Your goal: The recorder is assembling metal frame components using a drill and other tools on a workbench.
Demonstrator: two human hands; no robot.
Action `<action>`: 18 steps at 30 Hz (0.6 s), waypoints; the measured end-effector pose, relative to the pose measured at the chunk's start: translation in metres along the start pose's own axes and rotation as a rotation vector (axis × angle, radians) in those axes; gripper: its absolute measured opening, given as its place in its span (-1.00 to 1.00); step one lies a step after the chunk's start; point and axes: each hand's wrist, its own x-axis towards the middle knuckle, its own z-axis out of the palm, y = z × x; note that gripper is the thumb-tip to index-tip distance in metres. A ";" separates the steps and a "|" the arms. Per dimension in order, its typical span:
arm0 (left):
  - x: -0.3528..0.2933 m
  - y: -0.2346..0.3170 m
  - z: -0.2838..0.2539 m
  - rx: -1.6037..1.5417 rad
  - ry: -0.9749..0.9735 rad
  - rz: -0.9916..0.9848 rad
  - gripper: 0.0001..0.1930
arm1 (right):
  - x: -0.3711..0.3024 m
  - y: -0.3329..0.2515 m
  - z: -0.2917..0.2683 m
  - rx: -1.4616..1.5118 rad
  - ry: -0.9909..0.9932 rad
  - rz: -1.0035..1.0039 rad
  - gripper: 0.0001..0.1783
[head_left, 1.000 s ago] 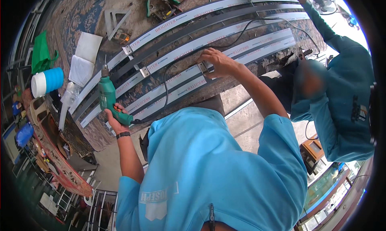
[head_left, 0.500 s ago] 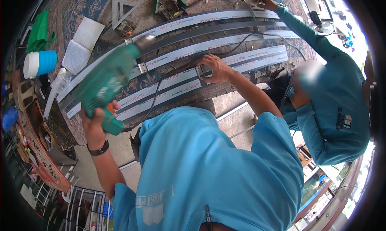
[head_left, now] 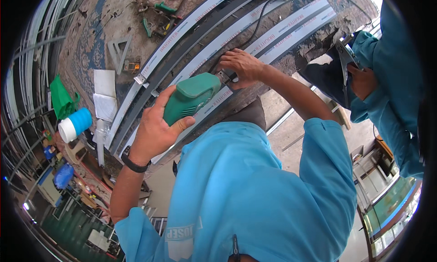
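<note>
And round comes the drill (head_left: pixel 192 94)! The left hand (head_left: pixel 157 127) has swung it across from out on the left, right up beside the right hand (head_left: pixel 242 68).

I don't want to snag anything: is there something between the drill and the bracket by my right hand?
Nothing visible: the drill in your left hand has its front end right by the bracket at your right hand. Whether its tip touches is hidden.

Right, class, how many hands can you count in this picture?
3: the wearer's left hand on the green drill, the right hand by the drill's front end, and a co-worker's hand at far right. The co-worker's other may be hidden.
</note>
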 end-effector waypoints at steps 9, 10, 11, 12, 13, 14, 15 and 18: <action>0.013 0.022 -0.002 0.036 -0.072 -0.032 -0.20 | -0.002 0.001 0.002 0.015 -0.026 0.005 -0.30; 0.013 0.023 -0.002 0.033 -0.075 -0.024 -0.20 | -0.002 0.001 0.001 0.025 -0.034 0.009 -0.30; 0.013 0.024 -0.002 0.034 -0.073 -0.025 -0.20 | -0.001 0.000 0.001 0.034 -0.043 0.013 -0.30; 0.013 0.026 -0.001 0.076 -0.064 0.011 -0.21 | -0.001 0.000 0.000 0.032 -0.043 0.010 -0.30; 0.013 0.027 0.000 0.117 -0.055 0.047 -0.22 | 0.000 -0.001 0.001 0.026 -0.041 0.010 -0.30; 0.014 0.028 0.000 0.116 -0.051 0.047 -0.22 | 0.000 -0.001 0.000 0.021 -0.039 0.011 -0.29; 0.015 0.028 0.001 0.136 -0.054 0.066 -0.22 | 0.000 -0.001 0.000 0.019 -0.040 0.010 -0.29; 0.019 0.032 0.002 0.193 -0.068 0.099 -0.25 | 0.000 -0.001 -0.002 0.040 -0.034 -0.006 -0.28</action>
